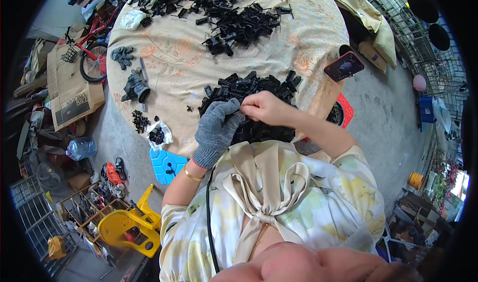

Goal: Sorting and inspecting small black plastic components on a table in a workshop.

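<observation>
Black plastic parts, near pile (254, 86): heaped at the counter's near edge, behind and beneath the two hands; some pieces show below the wrists, close to the lap.
Left hand (216, 130): in a grey knit glove, over the pile's left side, fingers bent toward the right hand; whether it grips a piece cannot be told.
Right hand (265, 108): bare, over the pile, thumb and forefinger pressed together at the gloved fingertips; anything pinched is hidden.
Counter (172, 110): rounded, under a beige floral cloth.
Far pile (241, 23): similar black parts, at the far side.
Counter, left: two dark gloves (134, 86), small black pieces (140, 121), a white bag (168, 134) holding more.
Counter, right edge: phone (343, 67).
Room: concrete floor (388, 132), blue stool (164, 162), yellow chair (117, 228), red bicycle (104, 25).
</observation>
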Motion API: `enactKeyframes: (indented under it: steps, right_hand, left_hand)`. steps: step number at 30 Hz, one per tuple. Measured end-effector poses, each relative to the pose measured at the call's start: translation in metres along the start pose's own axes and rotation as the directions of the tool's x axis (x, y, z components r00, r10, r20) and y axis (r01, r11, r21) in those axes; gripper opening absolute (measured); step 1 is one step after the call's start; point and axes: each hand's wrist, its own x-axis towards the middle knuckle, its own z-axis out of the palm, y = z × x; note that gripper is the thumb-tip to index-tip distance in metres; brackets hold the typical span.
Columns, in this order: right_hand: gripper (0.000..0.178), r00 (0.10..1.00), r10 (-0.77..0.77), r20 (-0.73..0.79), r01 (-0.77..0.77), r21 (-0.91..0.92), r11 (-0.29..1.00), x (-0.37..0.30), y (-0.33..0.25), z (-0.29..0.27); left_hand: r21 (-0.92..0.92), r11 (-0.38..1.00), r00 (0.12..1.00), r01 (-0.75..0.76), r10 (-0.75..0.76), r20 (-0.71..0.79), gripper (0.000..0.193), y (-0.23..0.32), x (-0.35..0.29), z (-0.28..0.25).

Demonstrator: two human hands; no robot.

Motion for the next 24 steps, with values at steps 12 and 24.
enactKeyframes:
  steps: [12,24]
  right_hand:
    - [0.05,0.801,-0.199,-0.565,-0.375,-0.732,0.569,0.18,0.074,-0.053]
    - [0.021,0.862,-0.258,-0.436,-0.271,-0.828,0.491,0.15,0.086,-0.078]
  left_hand:
    - [0.272,0.961,0.948,0.042,-0.124,0.293,0.062,-0.009,-0.008,0.003]
    - [-0.64,0.594,0.836,0.487,-0.528,0.146,0.044,-0.025,-0.003,-0.013]
